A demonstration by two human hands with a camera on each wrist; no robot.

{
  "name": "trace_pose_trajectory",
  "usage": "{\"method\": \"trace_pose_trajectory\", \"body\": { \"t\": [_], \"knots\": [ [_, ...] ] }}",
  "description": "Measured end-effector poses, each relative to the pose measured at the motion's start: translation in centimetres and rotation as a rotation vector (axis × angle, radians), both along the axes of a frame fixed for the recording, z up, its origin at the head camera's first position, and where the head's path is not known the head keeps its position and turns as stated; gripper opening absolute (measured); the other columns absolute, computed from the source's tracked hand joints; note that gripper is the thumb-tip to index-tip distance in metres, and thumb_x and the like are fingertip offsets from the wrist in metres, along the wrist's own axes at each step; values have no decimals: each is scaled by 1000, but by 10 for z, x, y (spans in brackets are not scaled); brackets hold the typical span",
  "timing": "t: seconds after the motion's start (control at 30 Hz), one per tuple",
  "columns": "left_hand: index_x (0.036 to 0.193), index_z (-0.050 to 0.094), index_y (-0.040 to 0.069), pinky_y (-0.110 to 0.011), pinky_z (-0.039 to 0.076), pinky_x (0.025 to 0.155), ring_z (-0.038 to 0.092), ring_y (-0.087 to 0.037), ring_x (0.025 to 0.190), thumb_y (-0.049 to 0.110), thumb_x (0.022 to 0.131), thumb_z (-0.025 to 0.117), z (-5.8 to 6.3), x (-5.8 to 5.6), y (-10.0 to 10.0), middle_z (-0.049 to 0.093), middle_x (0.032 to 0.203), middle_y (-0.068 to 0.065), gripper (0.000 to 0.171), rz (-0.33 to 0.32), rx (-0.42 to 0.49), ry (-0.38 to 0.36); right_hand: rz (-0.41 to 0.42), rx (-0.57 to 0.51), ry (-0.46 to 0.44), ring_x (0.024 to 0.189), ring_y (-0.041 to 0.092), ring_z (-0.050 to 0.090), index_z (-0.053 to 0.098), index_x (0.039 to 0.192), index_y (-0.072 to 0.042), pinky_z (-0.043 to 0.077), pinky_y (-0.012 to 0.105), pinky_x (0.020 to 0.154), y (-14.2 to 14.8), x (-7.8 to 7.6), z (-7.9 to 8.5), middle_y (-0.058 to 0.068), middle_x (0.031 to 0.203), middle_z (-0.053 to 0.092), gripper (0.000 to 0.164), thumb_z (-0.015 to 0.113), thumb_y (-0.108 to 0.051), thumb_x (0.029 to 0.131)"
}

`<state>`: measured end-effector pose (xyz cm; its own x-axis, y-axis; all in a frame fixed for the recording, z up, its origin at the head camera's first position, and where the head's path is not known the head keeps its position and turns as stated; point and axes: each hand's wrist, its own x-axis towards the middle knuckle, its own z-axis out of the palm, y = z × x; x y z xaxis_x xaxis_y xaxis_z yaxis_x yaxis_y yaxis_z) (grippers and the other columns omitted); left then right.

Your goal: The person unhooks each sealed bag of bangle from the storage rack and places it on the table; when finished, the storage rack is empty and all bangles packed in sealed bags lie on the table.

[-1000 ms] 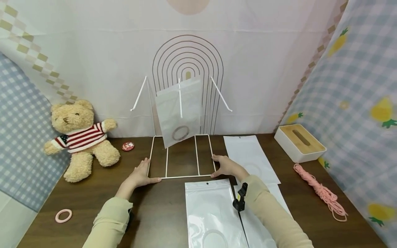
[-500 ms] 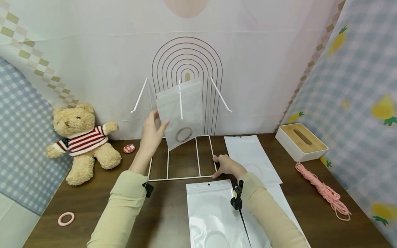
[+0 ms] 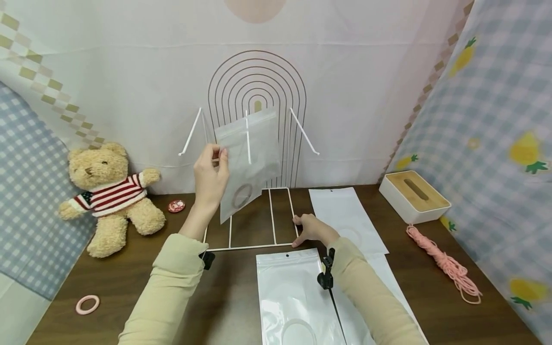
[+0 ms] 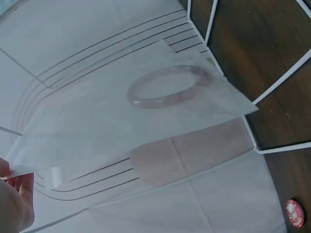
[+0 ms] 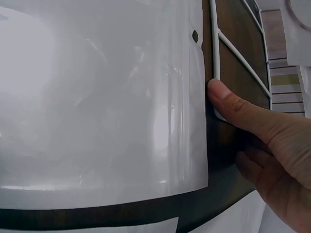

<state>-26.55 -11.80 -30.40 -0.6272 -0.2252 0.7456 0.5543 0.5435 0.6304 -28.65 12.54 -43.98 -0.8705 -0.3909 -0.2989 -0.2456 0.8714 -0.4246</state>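
A translucent zip bag (image 3: pixel 260 163) hangs tilted from the middle hook of a white wire rack (image 3: pixel 250 247). My left hand (image 3: pixel 210 177) pinches the bag's left edge between thumb and fingers. Through the film a pale ring (image 4: pixel 155 103) shows in the left wrist view, near the bag's lower end. At the front right corner of the rack's base, my right hand (image 3: pixel 315 230) grips the wire, its thumb (image 5: pixel 238 107) lying on the front bar. The two side hooks (image 3: pixel 189 132) carry nothing.
White zip bags (image 3: pixel 286 297) with round shapes in them lie in front of and right of the rack. A pink cord bundle (image 3: pixel 444 261) and tissue box (image 3: pixel 414 196) are further right. Leftward are a teddy bear (image 3: pixel 109 191), red badge (image 3: pixel 176 206) and pink ring (image 3: pixel 78 305).
My left hand has left the rack's front left corner, risen to the hanging bag and taken its left edge. The bag's lower end has swung forward. My right hand stays at its corner.
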Motion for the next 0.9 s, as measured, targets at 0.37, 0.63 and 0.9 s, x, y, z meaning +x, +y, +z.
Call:
{"method": "trace_pose_trajectory", "body": {
  "t": [0.37,0.63,0.9],
  "knots": [
    [93,57,-8,-5,44,65,63,-24,72,8,91,51,8,21,-2,64,82,-19,17,-35,-29,10,-3,-7,-3,132,36,34,43,133,1,31,42,108,0,1,0,14,140,40,83,82,-25,64],
    [93,55,-10,-5,46,72,67,-30,86,0,88,54,11,37,-12,66,89,-24,12,-67,62,-128,-8,-12,3,132,41,31,44,132,1,30,45,108,1,0,-1,14,139,41,83,82,-25,63],
    [92,56,-12,-7,48,65,59,0,71,-3,85,56,12,46,-20,63,80,-10,11,-155,222,-241,-6,-23,-8,132,36,33,41,134,2,32,42,108,2,-1,-2,14,141,39,85,82,-25,65]
  ]
}}
